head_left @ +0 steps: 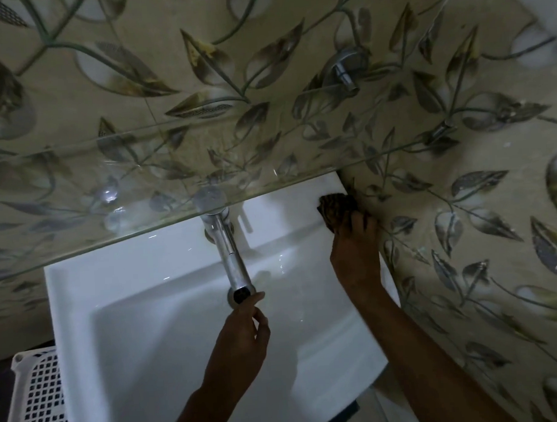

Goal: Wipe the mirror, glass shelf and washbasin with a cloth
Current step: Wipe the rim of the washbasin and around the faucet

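A white washbasin [122, 313] fills the lower middle, with a chrome tap [231, 260] over its bowl. A clear glass shelf [142, 197] runs across above it, hiding the basin's back edge on the left. My right hand [355, 239] presses a dark patterned cloth [336, 206] onto the basin's back right corner, against the wall. My left hand [244, 336] reaches up to the tap's spout end, its fingertips touching the nozzle, the other fingers loosely curled. The mirror is not in view.
Leaf-patterned tiles [464, 266] cover the wall behind and to the right, close against the basin's right rim. Chrome shelf brackets [344, 67] stick out of the wall above. A white perforated basket [36, 397] stands at the lower left beside the basin.
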Available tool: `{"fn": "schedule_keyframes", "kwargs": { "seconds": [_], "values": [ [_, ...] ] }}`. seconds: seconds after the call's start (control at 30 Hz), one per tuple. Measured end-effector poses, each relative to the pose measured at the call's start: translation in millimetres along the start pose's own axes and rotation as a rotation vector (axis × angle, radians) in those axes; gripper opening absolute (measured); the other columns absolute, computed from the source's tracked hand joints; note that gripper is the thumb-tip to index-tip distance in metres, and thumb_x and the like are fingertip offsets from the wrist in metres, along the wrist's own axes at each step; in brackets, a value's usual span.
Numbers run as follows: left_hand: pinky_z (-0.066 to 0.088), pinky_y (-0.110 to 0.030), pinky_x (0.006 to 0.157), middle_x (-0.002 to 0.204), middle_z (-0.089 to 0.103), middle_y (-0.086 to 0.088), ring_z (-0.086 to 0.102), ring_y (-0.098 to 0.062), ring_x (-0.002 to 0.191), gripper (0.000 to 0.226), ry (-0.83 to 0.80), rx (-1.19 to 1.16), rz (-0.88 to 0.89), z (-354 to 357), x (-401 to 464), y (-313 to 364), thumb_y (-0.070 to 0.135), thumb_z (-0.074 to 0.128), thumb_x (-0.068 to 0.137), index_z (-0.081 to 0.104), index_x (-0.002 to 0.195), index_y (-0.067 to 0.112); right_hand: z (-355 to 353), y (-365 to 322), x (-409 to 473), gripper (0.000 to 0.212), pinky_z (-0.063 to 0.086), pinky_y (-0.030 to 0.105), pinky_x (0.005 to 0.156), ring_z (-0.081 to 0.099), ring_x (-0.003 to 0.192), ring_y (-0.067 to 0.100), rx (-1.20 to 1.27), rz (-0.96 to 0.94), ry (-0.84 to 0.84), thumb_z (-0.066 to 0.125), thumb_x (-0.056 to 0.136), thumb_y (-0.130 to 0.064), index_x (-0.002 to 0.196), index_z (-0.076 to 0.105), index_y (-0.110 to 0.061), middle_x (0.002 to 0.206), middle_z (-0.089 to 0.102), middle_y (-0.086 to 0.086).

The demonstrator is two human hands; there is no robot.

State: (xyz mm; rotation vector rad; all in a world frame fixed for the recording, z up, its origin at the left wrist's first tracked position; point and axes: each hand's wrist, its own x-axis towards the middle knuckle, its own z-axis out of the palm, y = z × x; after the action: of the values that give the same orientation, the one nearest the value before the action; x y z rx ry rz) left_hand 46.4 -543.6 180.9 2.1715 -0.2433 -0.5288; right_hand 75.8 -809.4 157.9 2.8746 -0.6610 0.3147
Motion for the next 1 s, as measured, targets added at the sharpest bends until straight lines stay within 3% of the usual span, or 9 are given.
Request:
{"fn": "schedule_keyframes", "kwargs": {
  "seconds": [0.07,0.17,0.33,0.47,0.6,0.77,0.9,1.0],
  "values": [
    [0.043,-0.008,0.068,0.089,0.063,0.01,0.06,-0.003,0.081,0.042,-0.006,-0.025,0.003,1,5,3,0.02,0.059,0.092,0.051,0.128,0.04,0,0,-5,0.02,0.038,0.048,0.095,0.045,0.099,0.036,-0.005,0.01,0.035,0.06,0.078,0.006,0.097,0.068,0.001,0.11,0.059,0.021],
    [0.048,-0.013,0.069,0.097,0.062,0.009,0.061,-0.004,0.078,0.043,-0.025,-0.039,0.036,2,12,9,0.016,0.059,0.091,0.052,0.129,0.034,1,-11,17,0.024,0.038,0.046,0.089,0.05,0.096,0.037,0.038,0.002,0.086,0.059,0.076,0.008,0.097,0.068,0.0,0.109,0.06,0.021],
    [0.043,-0.005,0.067,0.091,0.058,0.01,0.06,-0.001,0.08,0.041,-0.025,-0.055,0.046,-1,20,16,0.012,0.059,0.091,0.053,0.129,0.028,2,-25,56,0.049,0.046,0.048,0.095,0.054,0.102,0.04,0.054,-0.029,-0.044,0.051,0.085,0.0,0.134,0.052,0.0,0.118,0.055,0.022],
    [0.045,-0.009,0.071,0.098,0.061,0.004,0.059,-0.002,0.083,0.039,-0.017,-0.035,0.053,-6,24,8,0.017,0.056,0.093,0.052,0.129,0.033,-12,-15,14,0.045,0.052,0.051,0.086,0.055,0.097,0.042,0.082,-0.006,-0.08,0.053,0.071,0.01,0.115,0.063,0.006,0.116,0.057,0.024],
    [0.04,-0.003,0.07,0.099,0.062,0.008,0.058,0.002,0.086,0.037,-0.008,-0.004,0.053,-8,24,2,0.02,0.056,0.094,0.054,0.129,0.031,-28,-1,-42,0.048,0.052,0.047,0.076,0.054,0.091,0.039,0.06,0.043,-0.124,0.06,0.068,0.017,0.115,0.062,0.007,0.111,0.056,0.022],
    [0.04,-0.006,0.067,0.101,0.062,0.009,0.057,0.003,0.085,0.036,-0.013,-0.014,0.037,-7,20,-1,0.022,0.055,0.094,0.052,0.128,0.034,-24,10,-48,0.049,0.045,0.049,0.087,0.049,0.095,0.037,0.027,0.094,-0.058,0.033,0.075,0.006,0.113,0.063,0.004,0.11,0.055,0.024],
    [0.043,-0.008,0.068,0.099,0.062,0.01,0.059,-0.001,0.084,0.038,-0.011,-0.006,0.046,-7,16,-3,0.021,0.056,0.094,0.051,0.129,0.034,-13,-1,-18,0.047,0.042,0.044,0.087,0.049,0.094,0.036,-0.003,0.053,-0.08,0.046,0.077,0.002,0.122,0.06,0.003,0.108,0.054,0.022],
    [0.044,-0.009,0.07,0.107,0.062,0.011,0.059,0.0,0.087,0.038,-0.01,-0.005,0.032,-7,16,-5,0.021,0.055,0.094,0.052,0.131,0.031,-9,-15,16,0.054,0.041,0.046,0.087,0.048,0.095,0.037,0.061,0.045,-0.007,0.038,0.076,-0.002,0.125,0.058,0.005,0.11,0.056,0.024]
  ]
}}
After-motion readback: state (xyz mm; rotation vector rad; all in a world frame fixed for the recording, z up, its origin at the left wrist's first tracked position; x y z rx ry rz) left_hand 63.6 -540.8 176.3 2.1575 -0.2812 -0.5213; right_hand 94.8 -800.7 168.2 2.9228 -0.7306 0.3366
